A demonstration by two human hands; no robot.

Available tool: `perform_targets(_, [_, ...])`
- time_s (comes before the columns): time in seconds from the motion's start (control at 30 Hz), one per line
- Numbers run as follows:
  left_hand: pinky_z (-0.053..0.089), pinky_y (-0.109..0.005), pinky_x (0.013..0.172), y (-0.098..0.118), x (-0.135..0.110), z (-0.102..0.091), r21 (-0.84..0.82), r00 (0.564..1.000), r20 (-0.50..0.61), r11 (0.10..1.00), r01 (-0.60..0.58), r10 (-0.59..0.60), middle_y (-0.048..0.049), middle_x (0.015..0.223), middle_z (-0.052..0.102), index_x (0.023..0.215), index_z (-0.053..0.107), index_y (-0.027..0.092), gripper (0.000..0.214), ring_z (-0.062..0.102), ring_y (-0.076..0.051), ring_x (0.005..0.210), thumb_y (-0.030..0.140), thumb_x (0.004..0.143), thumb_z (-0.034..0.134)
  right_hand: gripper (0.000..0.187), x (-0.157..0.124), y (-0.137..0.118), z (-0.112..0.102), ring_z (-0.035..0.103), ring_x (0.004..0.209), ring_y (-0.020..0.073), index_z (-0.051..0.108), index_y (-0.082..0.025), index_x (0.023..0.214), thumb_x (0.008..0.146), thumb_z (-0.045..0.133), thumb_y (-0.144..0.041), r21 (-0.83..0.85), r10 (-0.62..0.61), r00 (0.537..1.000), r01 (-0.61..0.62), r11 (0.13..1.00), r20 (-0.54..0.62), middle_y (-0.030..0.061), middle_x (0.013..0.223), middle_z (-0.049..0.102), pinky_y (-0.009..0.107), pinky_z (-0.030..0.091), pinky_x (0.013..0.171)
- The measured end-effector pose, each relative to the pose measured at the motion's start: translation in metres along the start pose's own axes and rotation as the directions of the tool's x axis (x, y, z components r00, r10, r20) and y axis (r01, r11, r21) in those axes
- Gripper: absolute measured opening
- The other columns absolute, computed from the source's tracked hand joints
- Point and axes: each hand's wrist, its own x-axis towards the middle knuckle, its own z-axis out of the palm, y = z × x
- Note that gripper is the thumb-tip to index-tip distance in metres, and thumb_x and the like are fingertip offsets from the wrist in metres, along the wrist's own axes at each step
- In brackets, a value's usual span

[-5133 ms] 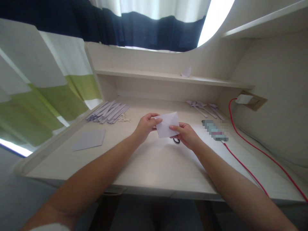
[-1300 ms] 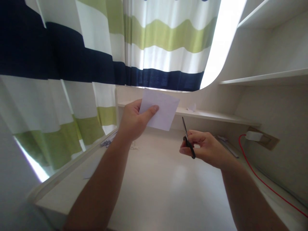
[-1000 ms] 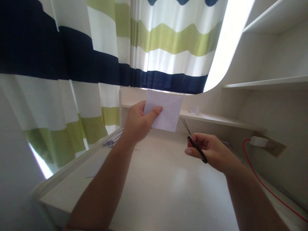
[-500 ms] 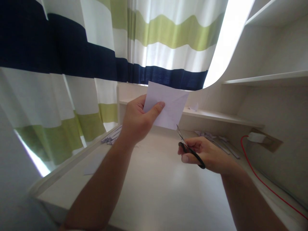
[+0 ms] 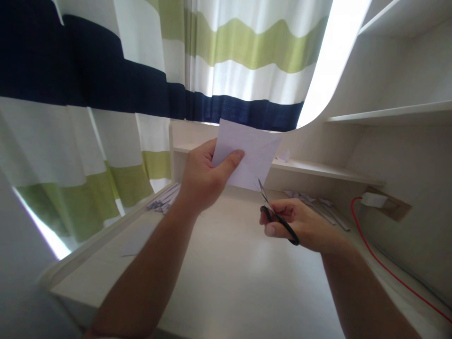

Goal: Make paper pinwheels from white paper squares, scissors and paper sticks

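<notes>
My left hand (image 5: 210, 176) pinches a white sheet of paper (image 5: 252, 155) above the desk, thumb across its face and the other fingers hidden behind. In my right hand (image 5: 294, 223) is a pair of scissors (image 5: 267, 200) with black handles, its thumb and fingers at the loops. The blades point up and lie at the paper's lower right edge, the tips overlapping it in view. Whether they have cut into the paper I cannot tell.
Rolled paper strips (image 5: 164, 200) lie at the desk's (image 5: 226, 273) left back, near a flat sheet (image 5: 137, 240). More paper pieces (image 5: 318, 207) rest at the right back. A small paper scrap (image 5: 283, 156) sits on the low shelf. A red cable (image 5: 377, 261) runs from a white plug (image 5: 374, 200).
The paper has shifted slightly to the right and the scissors slightly up, so the blade tips now overlap the paper's lower edge more. Both hands keep their holds.
</notes>
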Motion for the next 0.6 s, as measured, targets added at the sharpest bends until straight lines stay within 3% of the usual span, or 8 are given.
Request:
perform_targets(0.43, [0.053, -0.025, 0.059, -0.0014, -0.0012, 0.0012, -0.069, 0.999, 0.035, 0.997, 0.025, -0.023, -0.0046, 0.089, 0.078, 0.101, 0.079, 0.018, 0.027, 0.068, -0.019, 0.074, 0.042, 0.089, 0.077, 0.042, -0.0012, -0.0056, 0.0011, 0.044, 0.064, 0.0131, 0.071, -0.018, 0.081, 0.077, 0.088, -0.056, 0.002, 0.011, 1.000, -0.011, 1.000, -0.016, -0.0021, 0.068, 0.053, 0.029, 0.032, 0.057])
perform_targets(0.6, [0.044, -0.024, 0.051, -0.0037, -0.0003, -0.0007, -0.160, 0.992, 0.089, 0.982, 0.106, -0.092, -0.0017, 0.074, 0.068, 0.090, 0.073, 0.019, 0.021, 0.060, -0.016, 0.062, 0.038, 0.092, 0.067, 0.042, -0.0014, -0.0019, -0.0012, 0.041, 0.063, 0.0122, 0.069, -0.019, 0.080, 0.079, 0.086, -0.057, 0.020, -0.009, 1.000, 0.009, 1.000, -0.012, -0.0032, 0.067, 0.050, 0.028, 0.030, 0.056])
